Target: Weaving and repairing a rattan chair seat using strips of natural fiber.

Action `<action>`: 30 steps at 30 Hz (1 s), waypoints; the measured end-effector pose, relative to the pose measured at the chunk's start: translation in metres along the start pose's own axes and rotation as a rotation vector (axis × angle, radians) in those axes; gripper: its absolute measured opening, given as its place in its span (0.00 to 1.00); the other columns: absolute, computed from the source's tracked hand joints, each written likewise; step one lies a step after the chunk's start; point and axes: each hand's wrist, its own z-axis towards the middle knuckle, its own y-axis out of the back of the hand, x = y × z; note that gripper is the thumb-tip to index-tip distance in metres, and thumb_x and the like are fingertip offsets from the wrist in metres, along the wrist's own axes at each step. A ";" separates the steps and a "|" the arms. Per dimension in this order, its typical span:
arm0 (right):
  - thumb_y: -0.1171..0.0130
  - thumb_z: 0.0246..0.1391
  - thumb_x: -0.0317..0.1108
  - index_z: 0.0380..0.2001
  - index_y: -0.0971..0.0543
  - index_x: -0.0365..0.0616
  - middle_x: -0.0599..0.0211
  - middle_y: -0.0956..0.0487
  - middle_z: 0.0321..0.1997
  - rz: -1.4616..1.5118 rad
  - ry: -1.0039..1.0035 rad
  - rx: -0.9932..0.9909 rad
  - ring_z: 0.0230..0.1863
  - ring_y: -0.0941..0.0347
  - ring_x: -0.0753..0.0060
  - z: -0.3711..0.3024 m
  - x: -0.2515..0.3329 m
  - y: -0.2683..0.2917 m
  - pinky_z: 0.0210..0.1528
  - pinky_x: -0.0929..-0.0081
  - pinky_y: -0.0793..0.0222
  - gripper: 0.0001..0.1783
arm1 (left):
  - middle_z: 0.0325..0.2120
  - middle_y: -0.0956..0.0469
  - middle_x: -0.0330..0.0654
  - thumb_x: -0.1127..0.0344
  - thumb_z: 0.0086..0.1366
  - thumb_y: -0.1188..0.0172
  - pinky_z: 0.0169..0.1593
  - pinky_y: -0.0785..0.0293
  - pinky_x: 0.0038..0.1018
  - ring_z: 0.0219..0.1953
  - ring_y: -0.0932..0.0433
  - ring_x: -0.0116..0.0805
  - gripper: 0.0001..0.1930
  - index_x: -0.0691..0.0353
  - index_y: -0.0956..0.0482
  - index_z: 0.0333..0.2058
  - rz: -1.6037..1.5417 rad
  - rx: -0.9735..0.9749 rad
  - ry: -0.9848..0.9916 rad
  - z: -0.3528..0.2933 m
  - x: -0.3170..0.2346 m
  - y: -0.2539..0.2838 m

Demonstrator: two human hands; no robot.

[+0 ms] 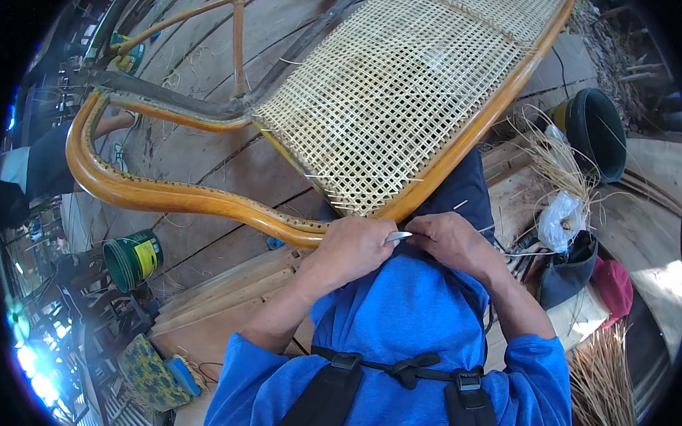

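Observation:
Close in front of my body, my left hand (352,249) is closed round a small knife (398,236). Its short pale blade sticks out toward my other hand. My right hand (454,243) is beside the blade tip with its fingers pinched together; what they hold, if anything, is too small to make out. Just beyond both hands lies a curved wooden chair frame (150,193), tilted across my lap. Woven cane webbing (394,87) fills its larger panel, with loose strand ends along the near edge. Small holes line the bare rail of the looped part at left.
At left stands a green bucket (133,260), with a patterned cushion-like pad (153,372) below it. A dark bucket (595,134), loose cane strands (557,164), a clear plastic bag (562,223) and a red cloth (612,288) are at right. A person's leg (50,158) shows at far left.

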 end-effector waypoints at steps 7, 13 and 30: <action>0.48 0.50 0.32 0.32 0.24 0.40 0.55 0.23 0.29 0.081 -0.119 -0.129 0.33 0.26 0.54 0.001 0.004 0.011 0.36 0.65 0.31 0.08 | 0.20 0.25 0.47 0.61 0.57 0.45 0.31 0.30 0.39 0.26 0.24 0.48 0.08 0.57 0.24 0.32 0.045 -0.081 0.070 -0.011 0.016 0.035; 0.48 0.51 0.34 0.33 0.24 0.42 0.53 0.23 0.30 -0.031 0.004 -0.281 0.35 0.26 0.50 0.007 -0.002 0.034 0.36 0.62 0.31 0.09 | 0.18 0.26 0.47 0.65 0.57 0.45 0.28 0.31 0.33 0.22 0.25 0.42 0.08 0.61 0.25 0.33 0.058 -0.282 -0.051 -0.020 0.033 0.049; 0.42 0.45 0.28 0.28 0.23 0.35 0.72 0.26 0.22 0.311 -0.198 -0.068 0.26 0.32 0.83 -0.023 -0.033 0.119 0.31 0.82 0.36 0.07 | 0.22 0.29 0.31 0.66 0.57 0.43 0.29 0.37 0.16 0.24 0.34 0.17 0.09 0.65 0.25 0.32 -0.723 0.190 0.422 -0.050 0.052 0.088</action>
